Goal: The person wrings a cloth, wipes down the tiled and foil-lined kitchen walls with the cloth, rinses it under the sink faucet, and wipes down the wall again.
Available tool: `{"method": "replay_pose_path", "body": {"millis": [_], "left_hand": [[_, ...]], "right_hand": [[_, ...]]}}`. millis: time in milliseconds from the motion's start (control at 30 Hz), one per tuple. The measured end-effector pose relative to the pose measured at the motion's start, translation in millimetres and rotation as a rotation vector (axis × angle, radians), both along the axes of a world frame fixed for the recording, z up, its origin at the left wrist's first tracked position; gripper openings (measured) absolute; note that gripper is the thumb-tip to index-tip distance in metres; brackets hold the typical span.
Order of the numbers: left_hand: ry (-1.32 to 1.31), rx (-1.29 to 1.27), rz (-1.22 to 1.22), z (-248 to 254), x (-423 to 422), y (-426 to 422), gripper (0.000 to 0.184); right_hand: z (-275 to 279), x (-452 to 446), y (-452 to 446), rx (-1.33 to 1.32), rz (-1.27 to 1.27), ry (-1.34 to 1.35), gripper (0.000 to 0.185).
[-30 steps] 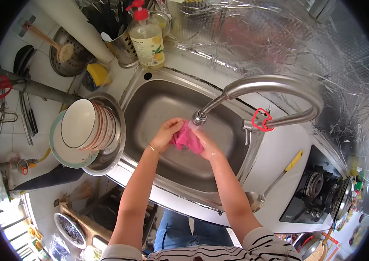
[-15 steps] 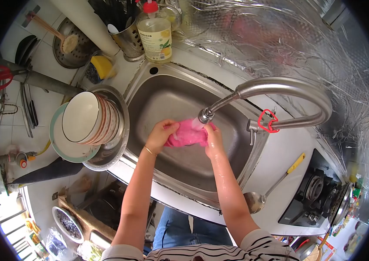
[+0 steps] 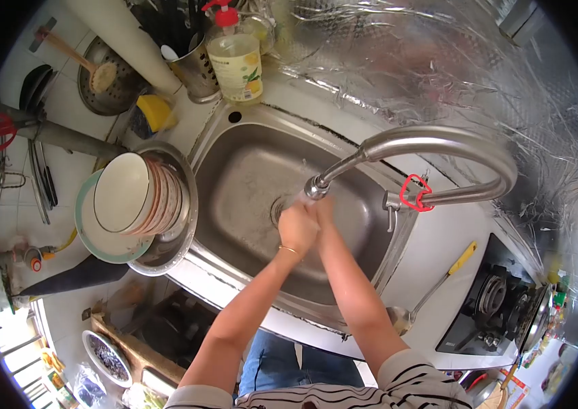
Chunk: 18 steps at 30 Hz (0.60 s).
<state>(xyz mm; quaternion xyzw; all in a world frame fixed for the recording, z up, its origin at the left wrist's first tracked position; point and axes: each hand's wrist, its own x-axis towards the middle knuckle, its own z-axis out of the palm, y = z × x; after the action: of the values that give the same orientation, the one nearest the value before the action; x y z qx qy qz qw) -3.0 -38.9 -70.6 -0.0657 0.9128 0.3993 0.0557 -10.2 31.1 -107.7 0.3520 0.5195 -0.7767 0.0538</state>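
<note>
Both hands are together under the spout of the curved metal faucet (image 3: 439, 140), over the steel sink (image 3: 241, 163). My left hand (image 3: 298, 228) is closed, with its back toward the camera and a thin gold bracelet at the wrist. Pressed against it on the right is my right hand (image 3: 324, 213), blurred and partly covered, its fingers not readable. The pink cloth seen earlier is hidden now, so what the hands hold cannot be made out. Water runs at the spout, and the drain (image 3: 278, 210) shows left of the hands.
Stacked bowls (image 3: 124, 193) and a plate rest in a metal basin (image 3: 190, 204) left of the sink. A soap bottle (image 3: 235, 68) and utensil holder (image 3: 197, 71) stand behind. A ladle (image 3: 439, 283) and stove (image 3: 486, 307) are at the right.
The hands, earlier apart with the pink cloth spread between them, have come together under the spout. My left hand moved right, and the cloth is out of sight.
</note>
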Motion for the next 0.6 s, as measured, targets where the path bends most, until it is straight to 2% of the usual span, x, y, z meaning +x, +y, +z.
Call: {"method": "replay_pose_path", "body": {"millis": [33,67,100,133,200,233,267,333,400,467,567,600], "left_hand": [[-0.033,-0.070,-0.089,2,-9,-2,0.026],[-0.078,-0.143,-0.174,8,-14,-5,0.023],[0.012,-0.083,-0.181,13,-30,-9,0.028],[0.017,-0.087,-0.180,10,-40,-11,0.028],[-0.059,0.117,0.099,-4,-46,-11,0.042],[-0.076,0.158,0.102,-5,-26,-7,0.044],[0.009,0.005,0.027,1,-3,1,0.043],[-0.149,-0.167,-0.123,7,-2,-2,0.037],[-0.126,-0.153,-0.097,-41,-28,-18,0.037],[-0.066,-0.136,-0.073,-56,-58,-35,0.036],[-0.102,-0.042,-0.011,-53,-57,-58,0.029],[-0.073,0.140,-0.112,-52,-55,-72,0.027]], "right_hand": [[-18,6,0,-0.054,0.053,0.047,0.013],[-8,7,-8,-0.316,-0.046,-0.031,0.014],[4,8,-17,-0.560,-0.177,-0.129,0.016],[19,6,-19,-0.565,-0.174,-0.124,0.016],[33,14,-18,-0.366,-0.045,-0.106,0.016],[25,10,-16,-0.335,-0.077,-0.090,0.016],[1,17,-10,-0.341,-0.079,-0.101,0.016],[-48,14,5,0.110,0.333,0.018,0.017],[1,26,-18,-0.315,-0.030,-0.058,0.018],[3,18,-19,-0.658,-0.097,-0.036,0.021],[18,16,-9,-0.614,-0.111,-0.015,0.026],[27,12,-6,-0.558,-0.112,0.008,0.027]]}}
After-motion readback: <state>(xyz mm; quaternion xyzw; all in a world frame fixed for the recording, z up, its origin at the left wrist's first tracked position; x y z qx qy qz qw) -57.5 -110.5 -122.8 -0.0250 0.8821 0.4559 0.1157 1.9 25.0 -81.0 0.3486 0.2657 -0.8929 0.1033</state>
